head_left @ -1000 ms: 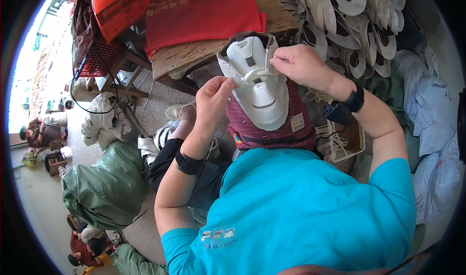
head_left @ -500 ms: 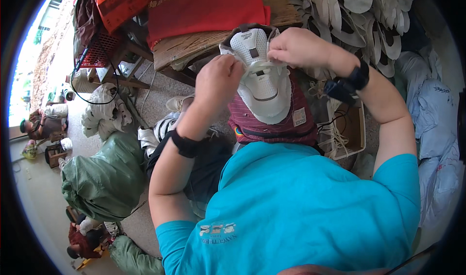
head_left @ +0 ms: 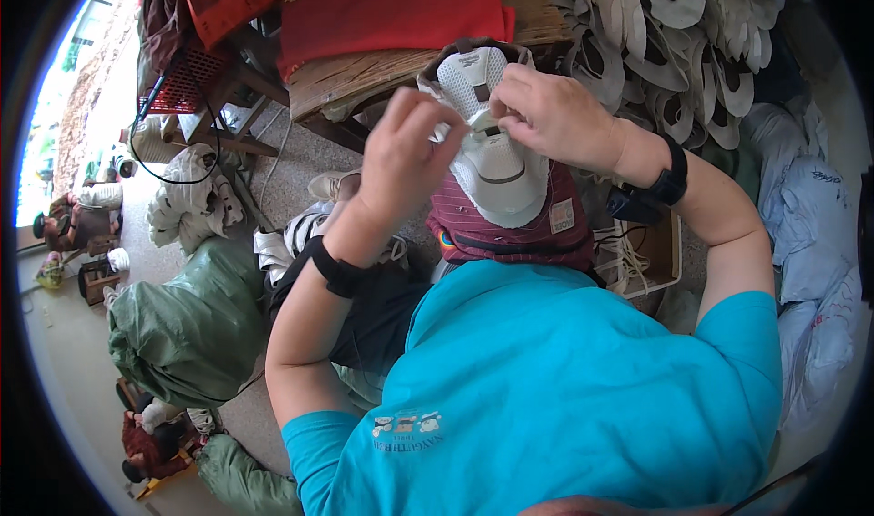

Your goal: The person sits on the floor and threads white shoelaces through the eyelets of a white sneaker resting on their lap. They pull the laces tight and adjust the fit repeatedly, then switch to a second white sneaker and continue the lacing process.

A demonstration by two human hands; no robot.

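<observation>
Hands (head_left: 405, 156) risen, wooden bench (head_left: 364, 79), concrete floor (head_left: 300, 165)

From my remote seat: a rough wooden bench (head_left: 382, 74) at the top of the frame carries a red cloth (head_left: 382, 10) draped across its top. Beside it, to the right, a heap of white shoe soles (head_left: 674, 51) rises in overlapping rows. On the grey concrete floor (head_left: 300, 165) lie a stuffed green sack (head_left: 187, 320), a white bundle (head_left: 187, 202) near a black cable (head_left: 164, 165), and a shallow cardboard box (head_left: 669, 252) holding white laces (head_left: 624, 256).
</observation>
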